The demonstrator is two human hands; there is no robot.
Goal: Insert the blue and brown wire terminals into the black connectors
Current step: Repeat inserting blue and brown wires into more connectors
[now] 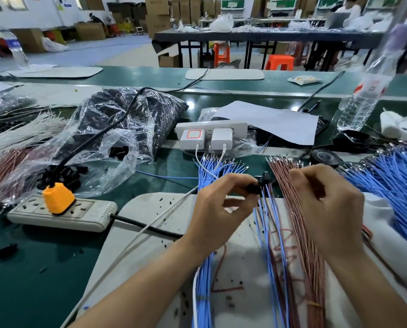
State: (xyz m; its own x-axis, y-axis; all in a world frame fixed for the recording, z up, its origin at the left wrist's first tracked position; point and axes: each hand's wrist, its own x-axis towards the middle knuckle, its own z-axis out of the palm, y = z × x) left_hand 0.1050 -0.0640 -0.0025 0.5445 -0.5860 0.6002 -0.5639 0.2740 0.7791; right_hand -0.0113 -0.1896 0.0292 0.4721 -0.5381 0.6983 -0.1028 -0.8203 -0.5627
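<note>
Left hand (pixel 219 207) pinches a seemingly light, rigid black connector (pixel 254 188); right hand (pixel 330 204) curls beside the brown wires (pixel 312 268), its hold hidden. Wires this limp probably want gripping just behind the terminal.

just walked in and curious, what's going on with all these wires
A person is assembling wire leads at a green bench. The left hand pinches a black connector with blue and brown wires hanging from it. The right hand curls over the brown wire bundle; whether it holds a wire is hidden.
</note>
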